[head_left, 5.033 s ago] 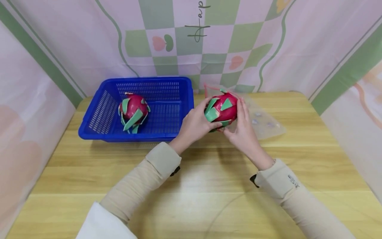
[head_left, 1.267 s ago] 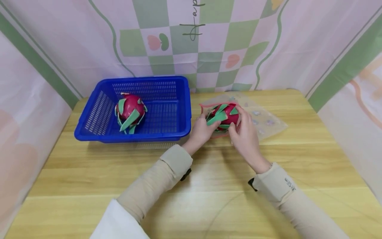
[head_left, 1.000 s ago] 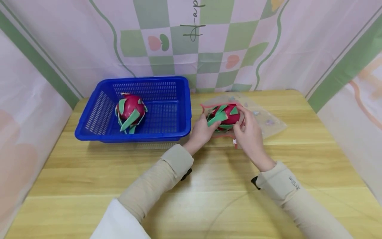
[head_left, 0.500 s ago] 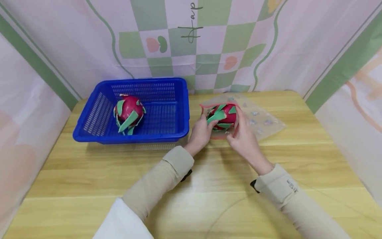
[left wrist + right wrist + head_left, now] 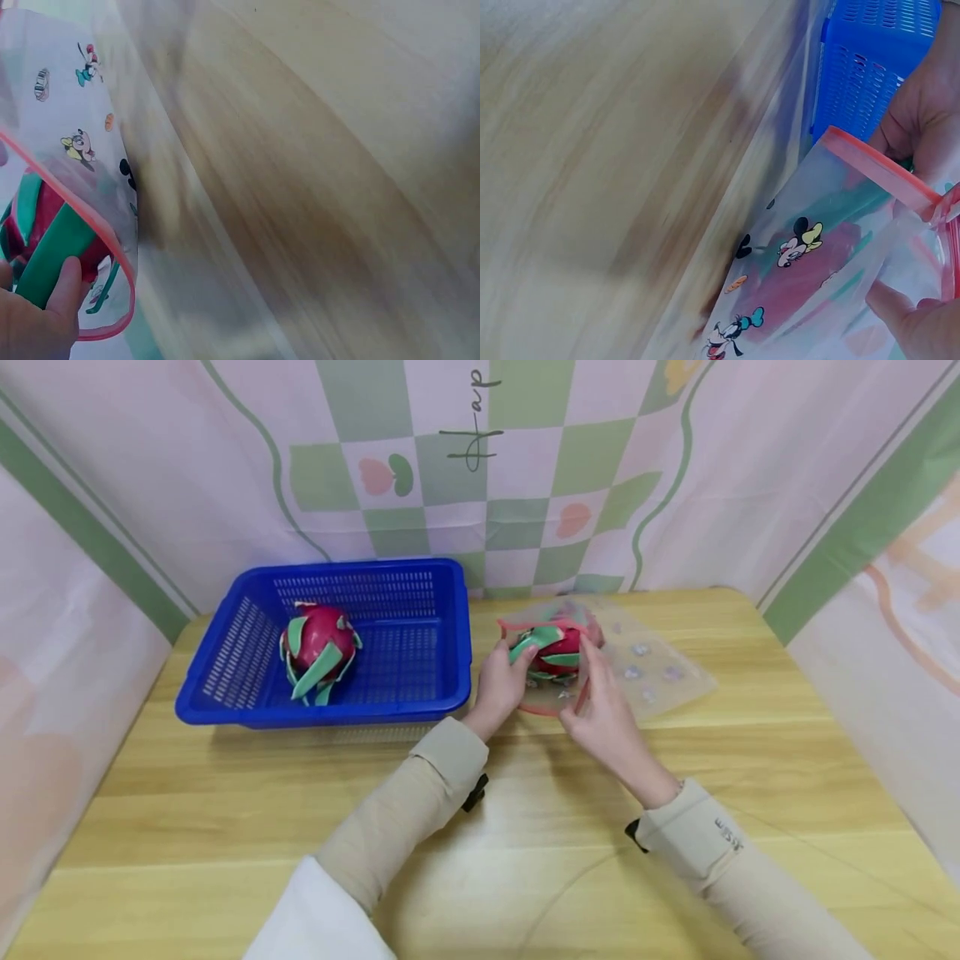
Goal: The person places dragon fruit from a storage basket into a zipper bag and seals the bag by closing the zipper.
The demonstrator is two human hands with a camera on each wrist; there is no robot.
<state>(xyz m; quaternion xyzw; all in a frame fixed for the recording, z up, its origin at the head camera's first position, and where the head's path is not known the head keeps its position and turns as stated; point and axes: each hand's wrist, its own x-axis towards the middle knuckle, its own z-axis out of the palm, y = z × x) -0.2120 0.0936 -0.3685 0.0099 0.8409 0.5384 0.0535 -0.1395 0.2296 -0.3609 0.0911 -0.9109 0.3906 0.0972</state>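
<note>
- Well, the red fruit point(image 5: 567, 642) looks firm and maybe slippery; its round middle seems best to hold, as the green leaves point(image 5: 56, 247) might bend.
- The left hand point(image 5: 501, 681) grips its leafy end, thumb on a leaf.
- The right hand point(image 5: 611, 722) holds the clear bag point(image 5: 675, 668) by its red rim point(image 5: 889, 176).
- The fruit lies between both hands, mostly inside the bag.

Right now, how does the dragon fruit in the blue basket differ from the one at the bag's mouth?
The basket fruit lies inside the blue basket; the bagged fruit is partly inside the clear bag.
No hand touches the basket fruit, while the left hand grips the bagged fruit.
The basket fruit shows uncovered; the bagged fruit is partly veiled by plastic.
Both are red with green leaves.
</note>
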